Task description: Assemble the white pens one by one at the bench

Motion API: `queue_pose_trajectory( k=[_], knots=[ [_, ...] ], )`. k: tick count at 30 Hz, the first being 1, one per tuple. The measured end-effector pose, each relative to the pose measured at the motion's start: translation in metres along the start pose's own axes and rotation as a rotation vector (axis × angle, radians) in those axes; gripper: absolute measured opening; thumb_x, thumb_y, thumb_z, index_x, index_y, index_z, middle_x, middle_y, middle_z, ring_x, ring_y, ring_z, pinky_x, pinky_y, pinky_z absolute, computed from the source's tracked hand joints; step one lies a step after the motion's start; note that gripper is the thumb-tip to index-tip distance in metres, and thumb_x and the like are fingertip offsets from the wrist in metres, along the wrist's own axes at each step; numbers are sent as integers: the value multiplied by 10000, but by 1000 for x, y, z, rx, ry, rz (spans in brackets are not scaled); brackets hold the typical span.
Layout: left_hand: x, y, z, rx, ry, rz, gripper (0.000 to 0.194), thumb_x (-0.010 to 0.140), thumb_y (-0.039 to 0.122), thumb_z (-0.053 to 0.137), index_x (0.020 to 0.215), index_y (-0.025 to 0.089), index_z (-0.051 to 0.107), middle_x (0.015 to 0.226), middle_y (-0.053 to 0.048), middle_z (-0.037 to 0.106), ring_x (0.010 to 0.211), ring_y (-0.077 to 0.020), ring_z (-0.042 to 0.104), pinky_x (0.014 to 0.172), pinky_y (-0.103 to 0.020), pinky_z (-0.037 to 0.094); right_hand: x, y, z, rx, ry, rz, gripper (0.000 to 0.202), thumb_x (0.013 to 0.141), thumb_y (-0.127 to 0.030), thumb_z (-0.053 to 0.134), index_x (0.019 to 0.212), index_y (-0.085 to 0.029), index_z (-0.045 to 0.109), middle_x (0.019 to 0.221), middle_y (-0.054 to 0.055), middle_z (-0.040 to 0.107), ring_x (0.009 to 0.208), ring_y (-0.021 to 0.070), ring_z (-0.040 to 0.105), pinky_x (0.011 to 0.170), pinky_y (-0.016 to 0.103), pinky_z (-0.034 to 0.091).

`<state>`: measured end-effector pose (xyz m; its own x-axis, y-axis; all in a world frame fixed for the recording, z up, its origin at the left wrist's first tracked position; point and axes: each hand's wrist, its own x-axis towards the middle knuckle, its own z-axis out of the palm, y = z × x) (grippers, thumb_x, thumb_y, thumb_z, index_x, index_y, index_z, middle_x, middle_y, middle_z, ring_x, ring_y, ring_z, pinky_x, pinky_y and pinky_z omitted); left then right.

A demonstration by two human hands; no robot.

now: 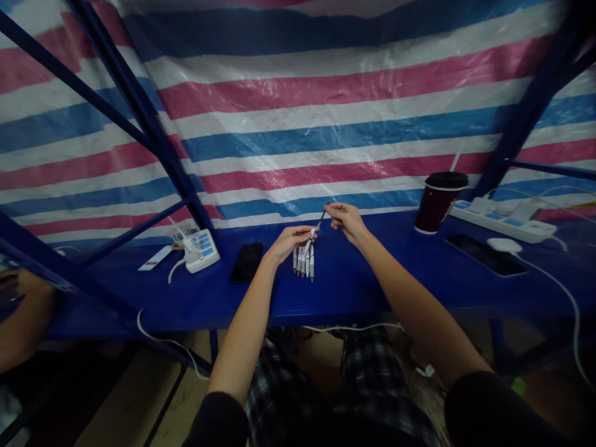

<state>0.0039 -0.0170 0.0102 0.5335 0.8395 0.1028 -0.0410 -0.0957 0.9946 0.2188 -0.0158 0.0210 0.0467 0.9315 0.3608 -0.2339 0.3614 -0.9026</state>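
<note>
Above the blue table, my left hand (291, 242) is closed on a white pen (308, 241), held at a slant. A thin dark rod (321, 218), which looks like a pen refill, runs up from the pen's top end. My right hand (348, 221) pinches the upper end of this rod between its fingertips; whether the rod sits inside the barrel I cannot tell. Several white pens with grey tips (302, 264) lie side by side below my left hand, their tips toward me. My left hand partly hides their far ends.
Left of the pens lies a black phone (246, 262), with a power strip (202, 251) beyond. At right are a lidded cup with straw (439, 205), another phone (487, 255) and a long power strip (505, 221). Another person's arm (28, 310) shows far left, past the blue frame (158, 139).
</note>
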Motion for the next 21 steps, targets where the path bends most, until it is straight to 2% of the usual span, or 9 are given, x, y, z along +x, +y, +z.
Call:
queue_pose_trajectory(
  k=[4, 9, 12, 15, 18, 21],
  knots=[
    [-1, 1, 1, 16, -50, 7, 357, 814, 291, 806, 1146, 163, 784, 1029, -116, 763, 955, -195, 677, 878, -307, 460, 1, 2, 2, -5, 32, -10, 515, 561, -561, 901, 842, -184, 691, 606, -52, 477, 459, 60, 280, 435, 274, 347],
    [0, -1, 0, -4, -35, -4, 375, 803, 293, 818, 1152, 160, 781, 1026, -114, 762, 940, -188, 678, 872, -306, 468, 2, 10, 2, -67, 18, -22, 502, 572, -550, 902, 843, -174, 709, 694, -8, 590, 466, 61, 351, 429, 263, 348],
    [2, -3, 0, -45, 24, -5, 368, 768, 287, 845, 1107, 153, 790, 988, -109, 765, 905, -183, 681, 864, -310, 477, 0, 12, 3, -194, -131, -15, 466, 630, -542, 881, 866, -164, 744, 638, -6, 586, 473, 85, 412, 431, 257, 341],
    [4, -4, -1, -63, 98, 35, 396, 733, 274, 863, 1103, 155, 788, 963, -95, 765, 878, -178, 677, 839, -303, 476, -1, 14, 4, -249, -295, 22, 474, 683, -533, 859, 966, -166, 761, 630, -16, 574, 494, 98, 430, 452, 254, 375],
    [6, -5, -4, -47, 166, 76, 420, 716, 273, 865, 1110, 149, 784, 962, -96, 764, 897, -190, 676, 833, -303, 473, 1, 14, 2, -86, -252, 77, 485, 732, -555, 820, 1022, -175, 738, 632, -40, 507, 501, 94, 389, 490, 260, 428],
    [7, -7, -7, 12, 216, 102, 428, 742, 320, 846, 1122, 136, 778, 957, -108, 764, 901, -205, 678, 832, -315, 477, 5, 11, -3, 63, -178, 47, 417, 740, -545, 813, 920, -176, 740, 686, -14, 512, 586, 112, 449, 590, 274, 490]
  ],
)
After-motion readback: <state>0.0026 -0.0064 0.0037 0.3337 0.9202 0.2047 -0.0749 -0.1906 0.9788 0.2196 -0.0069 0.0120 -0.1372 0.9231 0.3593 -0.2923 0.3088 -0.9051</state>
